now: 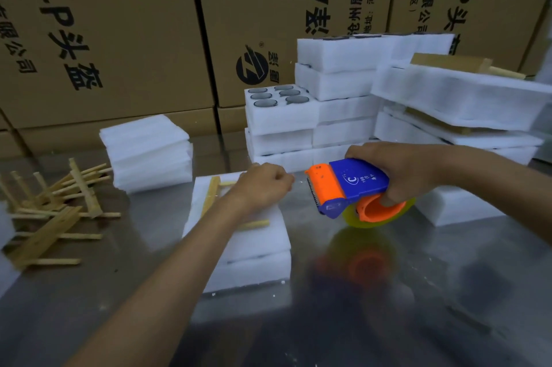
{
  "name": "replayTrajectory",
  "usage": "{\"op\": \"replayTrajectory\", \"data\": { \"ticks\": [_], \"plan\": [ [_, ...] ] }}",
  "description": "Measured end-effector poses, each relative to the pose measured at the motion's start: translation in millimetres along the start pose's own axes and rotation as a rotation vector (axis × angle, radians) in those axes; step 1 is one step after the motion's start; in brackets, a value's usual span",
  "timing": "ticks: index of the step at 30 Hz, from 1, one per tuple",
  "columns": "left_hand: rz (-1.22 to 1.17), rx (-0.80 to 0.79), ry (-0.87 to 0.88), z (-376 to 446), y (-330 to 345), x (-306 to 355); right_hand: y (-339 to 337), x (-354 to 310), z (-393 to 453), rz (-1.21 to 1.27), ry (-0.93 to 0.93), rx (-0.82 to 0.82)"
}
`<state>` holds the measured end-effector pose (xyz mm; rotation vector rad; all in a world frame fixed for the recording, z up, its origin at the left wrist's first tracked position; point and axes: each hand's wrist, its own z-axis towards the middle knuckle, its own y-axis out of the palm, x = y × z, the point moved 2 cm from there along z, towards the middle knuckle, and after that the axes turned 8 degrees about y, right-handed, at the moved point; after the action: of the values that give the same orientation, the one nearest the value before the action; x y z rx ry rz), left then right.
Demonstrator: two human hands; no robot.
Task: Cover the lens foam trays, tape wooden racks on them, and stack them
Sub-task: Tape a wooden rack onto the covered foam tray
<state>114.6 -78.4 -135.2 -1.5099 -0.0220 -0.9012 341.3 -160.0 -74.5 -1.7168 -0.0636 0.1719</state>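
The tray [254, 247], covered with a white foam sheet, lies on the steel table [418, 277] just below centre, its long axis running roughly from 12 to 6 o'clock. A wooden rack [212, 193] rests on its cover, one slat along the far-left edge and thinner sticks poking out toward 3 o'clock.

The left hand [264, 184] sits on the tray's far right corner, fingers curled in and apparently pinching something between thumb and forefinger. Probably that is the free end of the tape, though the tape itself is too clear to make out here.

The right hand [400, 169] grips the dispenser [349, 187] from above, fingers wrapped over the blue body and down into the orange core of the roll. The dispenser hangs above the table just off the tray's right edge, its toothed orange blade pointing toward 9 o'clock, straight at the left hand and near its knuckles.

So the rack lies at 9 o'clock from the blade, with the left hand between them. The taping stroke likely has to run from 3 to 9 o'clock, across the tray's short axis and over the sticks. The left hand is the nearer one to the rack and is placed to hold it down.

Finished trays [460, 103] are stacked at 2 o'clock, spare racks [59, 211] lie piled at 9 o'clock, and foam sheets [146, 151] sit at 10 o'clock.
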Motion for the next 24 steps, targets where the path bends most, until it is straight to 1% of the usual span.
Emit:
{"op": "replayTrajectory", "data": {
  "ticks": [2,4,7,12,16,21,24],
  "plan": [
    [0.107,0.044,0.029,-4,10,-7,5,3,0,0.06,0.015,-0.02],
    [0.144,0.023,0.044,-6,13,-11,7,6,1,0.096,0.048,-0.054],
    [0.127,-0.012,0.036,-3,13,-12,8,10,6,0.096,0.116,-0.088],
    [0.155,-0.027,0.059,-3,12,-15,12,17,10,0.092,0.148,-0.134],
    [0.086,0.013,0.091,-4,8,-18,8,18,10,0.08,0.165,-0.164],
    [0.127,0.017,0.104,-2,10,-20,6,15,11,-0.029,0.197,-0.175],
    [0.04,0.049,0.086,-1,9,-19,8,9,14,-0.079,0.195,-0.156]
  ]
}}
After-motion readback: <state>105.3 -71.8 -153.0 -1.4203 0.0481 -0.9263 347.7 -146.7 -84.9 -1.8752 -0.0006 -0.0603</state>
